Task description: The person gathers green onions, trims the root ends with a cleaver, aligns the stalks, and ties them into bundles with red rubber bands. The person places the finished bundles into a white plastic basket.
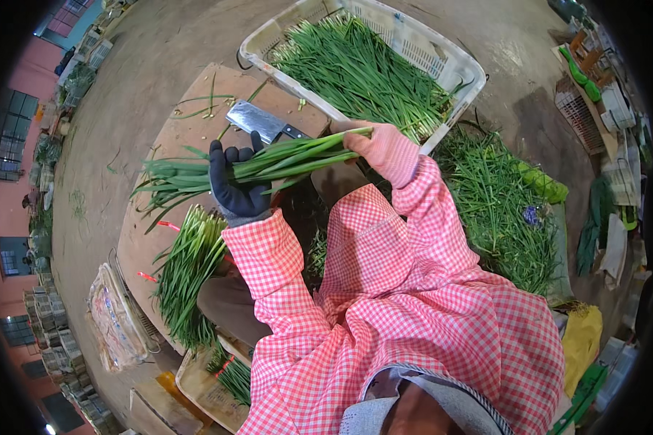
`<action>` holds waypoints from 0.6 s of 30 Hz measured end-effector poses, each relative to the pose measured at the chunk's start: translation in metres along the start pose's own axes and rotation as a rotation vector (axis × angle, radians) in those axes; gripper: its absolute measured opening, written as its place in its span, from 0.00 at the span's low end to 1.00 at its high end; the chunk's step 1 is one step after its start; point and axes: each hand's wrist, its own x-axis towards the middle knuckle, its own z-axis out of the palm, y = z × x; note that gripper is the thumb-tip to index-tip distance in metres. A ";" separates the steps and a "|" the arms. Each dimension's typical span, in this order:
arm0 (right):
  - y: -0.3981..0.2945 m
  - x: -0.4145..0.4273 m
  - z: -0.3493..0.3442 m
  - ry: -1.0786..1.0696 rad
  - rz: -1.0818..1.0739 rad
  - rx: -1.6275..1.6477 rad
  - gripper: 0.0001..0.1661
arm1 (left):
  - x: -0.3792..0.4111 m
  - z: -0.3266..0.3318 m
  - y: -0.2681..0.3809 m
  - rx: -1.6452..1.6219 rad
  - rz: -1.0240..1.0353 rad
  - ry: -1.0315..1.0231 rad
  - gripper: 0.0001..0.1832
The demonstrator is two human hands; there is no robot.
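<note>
My left hand [239, 176], in a dark glove, cradles the leafy part of a small bunch of garlic chives [288, 157]; its fingers are partly curled and point up. My right hand [367, 142] grips the stem ends of that bunch. Just beyond the bunch, a cleaver [258, 120] with a black handle lies flat on a wooden board [158, 228]. A larger pile of chives [193, 277] rests on the board's near side, by my left forearm. Cut bits and loose leaves lie near the cleaver.
A white plastic crate [441, 133] full of chives stands ahead, touching or close to the board. Loose greens [506, 217] are heaped on a sheet at right. A tray [212, 386] with a tied bundle [234, 375] sits at lower left. Red ties [147, 277] stick out at the board.
</note>
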 end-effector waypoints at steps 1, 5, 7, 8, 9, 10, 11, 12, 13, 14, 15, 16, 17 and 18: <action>-0.007 0.002 0.004 0.035 0.082 -0.121 0.22 | -0.011 0.002 0.007 0.057 -0.036 0.001 0.12; -0.011 0.018 -0.003 0.155 0.071 -0.133 0.19 | -0.089 -0.024 0.021 0.797 -0.364 0.325 0.15; 0.006 0.030 0.007 0.022 -0.004 -0.250 0.18 | -0.129 -0.025 0.023 0.644 -0.376 0.197 0.16; 0.011 0.029 0.021 -0.009 -0.001 -0.255 0.18 | -0.138 -0.034 0.028 0.531 -0.325 0.264 0.17; 0.020 0.027 0.025 -0.010 0.066 -0.267 0.17 | -0.136 -0.032 0.027 0.456 -0.270 0.268 0.17; 0.026 0.023 0.041 -0.023 0.020 -0.188 0.16 | -0.138 -0.028 0.035 0.404 -0.182 0.299 0.17; 0.033 0.018 0.055 -0.034 -0.024 -0.108 0.15 | -0.142 -0.028 0.043 0.352 -0.094 0.326 0.17; 0.042 0.019 0.061 -0.088 -0.204 -0.243 0.14 | -0.145 -0.032 0.051 0.249 -0.083 0.347 0.17; 0.042 0.011 0.068 -0.110 0.110 -0.031 0.14 | -0.145 -0.038 0.060 0.073 -0.081 0.402 0.18; 0.055 0.011 0.072 -0.131 0.084 0.004 0.14 | -0.145 -0.043 0.062 0.042 -0.062 0.328 0.18; 0.060 0.009 0.073 -0.147 0.058 0.035 0.14 | -0.145 -0.047 0.064 0.007 -0.047 0.252 0.19; 0.062 0.008 0.070 -0.163 0.112 -0.072 0.15 | -0.146 -0.049 0.068 0.012 -0.034 0.307 0.19; 0.062 0.007 0.066 -0.139 0.203 -0.059 0.15 | -0.148 -0.051 0.072 0.016 -0.024 0.362 0.19; 0.059 0.007 0.060 -0.114 0.294 -0.051 0.15 | -0.150 -0.052 0.073 0.016 -0.012 0.417 0.20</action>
